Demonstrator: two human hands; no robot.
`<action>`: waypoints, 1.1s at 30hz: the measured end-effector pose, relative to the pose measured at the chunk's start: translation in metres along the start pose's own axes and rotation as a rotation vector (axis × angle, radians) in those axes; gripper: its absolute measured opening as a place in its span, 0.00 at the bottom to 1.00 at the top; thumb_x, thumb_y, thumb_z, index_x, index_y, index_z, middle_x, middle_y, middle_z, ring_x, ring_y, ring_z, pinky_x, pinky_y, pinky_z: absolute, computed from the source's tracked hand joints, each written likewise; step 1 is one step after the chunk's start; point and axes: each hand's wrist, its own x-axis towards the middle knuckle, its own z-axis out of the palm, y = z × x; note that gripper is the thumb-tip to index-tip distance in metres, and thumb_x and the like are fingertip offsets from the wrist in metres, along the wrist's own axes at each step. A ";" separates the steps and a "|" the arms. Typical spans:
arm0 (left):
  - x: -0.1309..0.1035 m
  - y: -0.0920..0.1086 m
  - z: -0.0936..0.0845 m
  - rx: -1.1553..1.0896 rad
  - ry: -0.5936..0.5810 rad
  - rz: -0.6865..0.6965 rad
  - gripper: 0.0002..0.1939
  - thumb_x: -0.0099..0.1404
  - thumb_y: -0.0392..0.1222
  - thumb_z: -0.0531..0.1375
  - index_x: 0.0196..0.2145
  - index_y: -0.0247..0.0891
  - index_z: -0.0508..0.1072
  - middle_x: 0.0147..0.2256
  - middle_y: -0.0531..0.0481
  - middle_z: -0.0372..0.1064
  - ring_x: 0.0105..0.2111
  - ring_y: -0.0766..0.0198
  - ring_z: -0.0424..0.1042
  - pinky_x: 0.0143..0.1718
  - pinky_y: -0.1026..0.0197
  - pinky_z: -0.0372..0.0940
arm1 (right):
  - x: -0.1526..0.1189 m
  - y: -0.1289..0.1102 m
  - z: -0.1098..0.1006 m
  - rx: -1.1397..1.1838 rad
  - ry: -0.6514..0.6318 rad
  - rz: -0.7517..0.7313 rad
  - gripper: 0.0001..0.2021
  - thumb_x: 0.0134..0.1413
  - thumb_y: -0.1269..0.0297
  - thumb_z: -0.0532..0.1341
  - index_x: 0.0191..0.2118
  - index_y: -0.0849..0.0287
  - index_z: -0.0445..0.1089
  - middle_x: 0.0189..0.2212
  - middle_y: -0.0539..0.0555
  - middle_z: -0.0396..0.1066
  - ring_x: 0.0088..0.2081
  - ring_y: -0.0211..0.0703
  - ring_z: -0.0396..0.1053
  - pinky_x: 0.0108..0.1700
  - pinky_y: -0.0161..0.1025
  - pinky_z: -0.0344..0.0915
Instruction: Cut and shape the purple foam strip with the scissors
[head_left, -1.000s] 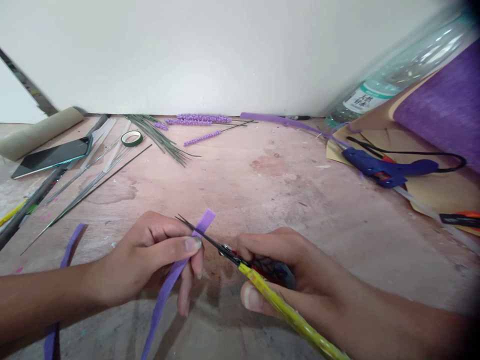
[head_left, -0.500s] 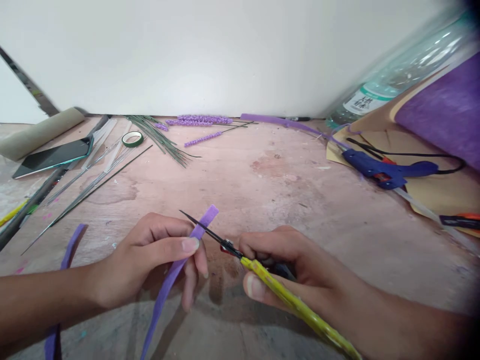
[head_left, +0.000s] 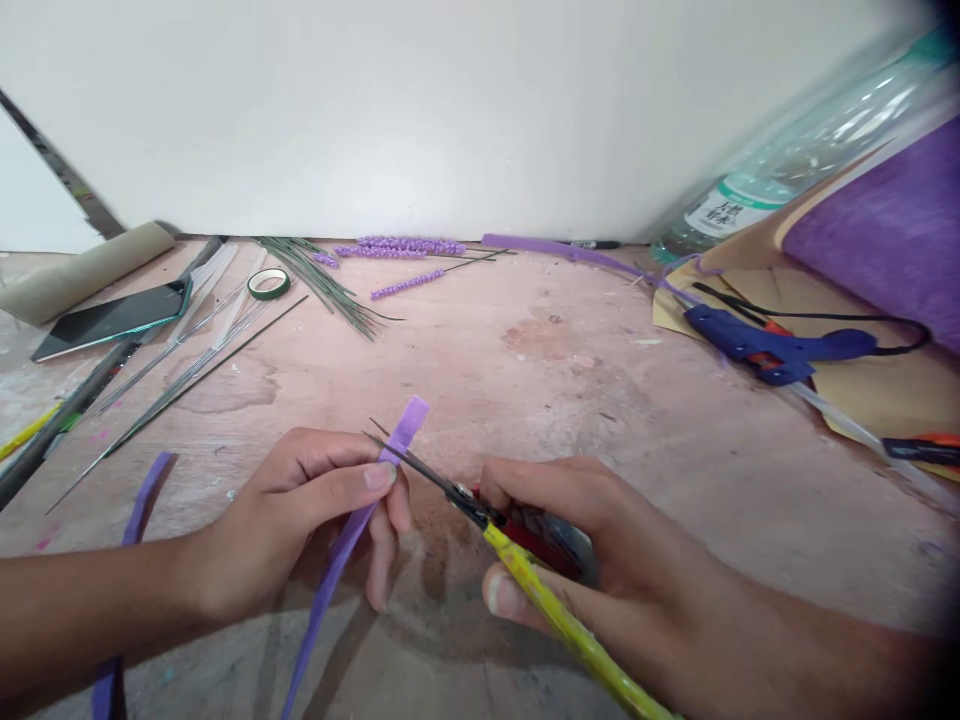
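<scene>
Between thumb and fingers, my left hand [head_left: 330,490] pinches a narrow purple felt strip [head_left: 330,590], whose short upper end sticks up past the thumb and whose long end hangs toward the bottom edge. My right hand [head_left: 592,540] is closed on scissors [head_left: 555,605] with a yellow-wrapped handle. The slim dark blades are slightly parted and lie at the strip just above my left thumb. A second purple strip [head_left: 142,498] passes beneath my left forearm.
Green wire stems [head_left: 322,285], purple flower spikes [head_left: 409,246] and green tape [head_left: 268,284] lie along the back. At the left are a phone [head_left: 112,318] and a cardboard tube [head_left: 90,272]; at the right, a blue glue gun [head_left: 772,345] and a bottle [head_left: 795,160].
The scissor blades have parted slightly and their handles have spread, with the red one now showing. The upper end of the strip has shifted a little up and left.
</scene>
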 end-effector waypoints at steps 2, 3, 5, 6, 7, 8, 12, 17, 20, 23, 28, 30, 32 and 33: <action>0.001 -0.001 0.000 0.017 -0.006 0.010 0.15 0.67 0.47 0.63 0.28 0.33 0.78 0.18 0.48 0.76 0.17 0.69 0.68 0.22 0.69 0.59 | 0.001 -0.001 0.000 -0.001 -0.038 0.018 0.19 0.60 0.48 0.63 0.31 0.60 0.69 0.24 0.48 0.64 0.26 0.38 0.60 0.26 0.36 0.54; 0.001 -0.001 -0.001 0.028 -0.012 0.008 0.15 0.67 0.47 0.63 0.29 0.33 0.78 0.18 0.47 0.76 0.17 0.68 0.69 0.22 0.69 0.59 | 0.001 -0.002 0.000 0.011 -0.062 0.022 0.18 0.60 0.48 0.63 0.31 0.60 0.69 0.25 0.48 0.65 0.26 0.38 0.60 0.27 0.36 0.55; 0.001 -0.001 -0.002 0.043 -0.027 -0.007 0.15 0.67 0.47 0.63 0.29 0.33 0.79 0.19 0.47 0.76 0.17 0.69 0.68 0.21 0.69 0.58 | 0.001 -0.002 0.001 0.029 -0.066 0.012 0.17 0.61 0.50 0.63 0.32 0.60 0.68 0.26 0.48 0.66 0.27 0.38 0.61 0.28 0.36 0.55; 0.001 -0.001 -0.002 0.045 -0.038 -0.016 0.15 0.67 0.47 0.63 0.29 0.33 0.78 0.19 0.47 0.76 0.16 0.69 0.67 0.20 0.70 0.56 | 0.000 -0.002 0.001 0.031 -0.067 0.007 0.16 0.62 0.51 0.63 0.32 0.60 0.68 0.26 0.48 0.66 0.27 0.38 0.62 0.28 0.36 0.55; 0.001 -0.001 -0.002 0.043 -0.046 -0.022 0.14 0.67 0.47 0.63 0.29 0.33 0.78 0.19 0.48 0.76 0.16 0.70 0.67 0.19 0.70 0.56 | 0.000 -0.001 0.001 0.032 -0.068 0.003 0.15 0.62 0.52 0.63 0.32 0.60 0.68 0.26 0.48 0.66 0.28 0.38 0.62 0.29 0.36 0.56; 0.001 -0.002 -0.003 0.039 -0.053 -0.024 0.14 0.67 0.47 0.63 0.29 0.33 0.78 0.18 0.48 0.76 0.16 0.70 0.66 0.19 0.70 0.55 | 0.000 -0.001 0.001 0.031 -0.070 0.001 0.15 0.63 0.52 0.62 0.33 0.60 0.69 0.27 0.48 0.67 0.28 0.38 0.62 0.29 0.36 0.55; 0.001 -0.002 -0.003 0.034 -0.057 -0.015 0.14 0.67 0.46 0.62 0.28 0.34 0.78 0.18 0.48 0.76 0.17 0.69 0.68 0.20 0.70 0.58 | -0.002 0.003 0.000 0.072 -0.105 -0.023 0.12 0.65 0.55 0.61 0.36 0.60 0.70 0.28 0.48 0.67 0.30 0.38 0.62 0.30 0.35 0.55; 0.002 -0.002 -0.002 0.031 -0.044 -0.015 0.14 0.67 0.47 0.63 0.28 0.34 0.77 0.18 0.48 0.76 0.15 0.70 0.64 0.19 0.69 0.56 | -0.002 0.002 -0.002 0.194 -0.112 -0.039 0.09 0.63 0.61 0.63 0.32 0.58 0.68 0.26 0.45 0.60 0.28 0.36 0.55 0.29 0.34 0.53; 0.001 -0.002 -0.001 0.035 -0.046 -0.031 0.15 0.67 0.47 0.63 0.27 0.34 0.76 0.18 0.48 0.76 0.15 0.70 0.64 0.19 0.69 0.55 | 0.000 -0.001 -0.003 0.230 -0.103 -0.028 0.07 0.63 0.62 0.63 0.34 0.57 0.71 0.27 0.45 0.61 0.29 0.37 0.55 0.31 0.33 0.54; 0.001 -0.001 -0.002 0.062 -0.055 -0.048 0.16 0.67 0.49 0.62 0.26 0.34 0.76 0.18 0.48 0.75 0.15 0.70 0.62 0.18 0.69 0.54 | 0.001 -0.002 -0.002 0.250 -0.138 -0.009 0.05 0.64 0.63 0.62 0.40 0.56 0.73 0.33 0.47 0.68 0.34 0.38 0.60 0.36 0.33 0.58; 0.002 -0.002 -0.003 0.065 -0.050 -0.054 0.16 0.66 0.49 0.63 0.26 0.34 0.76 0.17 0.48 0.75 0.14 0.70 0.62 0.17 0.69 0.53 | 0.002 -0.001 0.000 0.299 -0.131 -0.050 0.09 0.65 0.64 0.61 0.31 0.57 0.67 0.26 0.44 0.59 0.28 0.35 0.54 0.29 0.32 0.52; 0.002 -0.002 -0.003 0.048 -0.051 -0.048 0.16 0.66 0.49 0.63 0.26 0.34 0.75 0.17 0.48 0.75 0.14 0.70 0.63 0.18 0.69 0.54 | 0.002 -0.001 0.000 0.313 -0.127 -0.062 0.10 0.65 0.64 0.61 0.31 0.57 0.65 0.26 0.44 0.56 0.28 0.35 0.52 0.29 0.32 0.51; 0.002 -0.002 -0.002 0.041 -0.054 -0.047 0.17 0.66 0.49 0.63 0.25 0.34 0.75 0.17 0.48 0.75 0.14 0.70 0.62 0.17 0.69 0.53 | 0.002 -0.001 -0.001 0.318 -0.128 -0.060 0.11 0.65 0.62 0.61 0.30 0.57 0.65 0.26 0.44 0.55 0.27 0.35 0.52 0.29 0.32 0.52; 0.002 -0.002 -0.003 0.043 -0.055 -0.046 0.17 0.66 0.49 0.63 0.25 0.35 0.75 0.17 0.48 0.75 0.14 0.70 0.62 0.17 0.69 0.52 | 0.002 -0.001 -0.001 0.312 -0.130 -0.054 0.11 0.65 0.61 0.61 0.30 0.57 0.66 0.26 0.44 0.56 0.27 0.35 0.52 0.29 0.32 0.52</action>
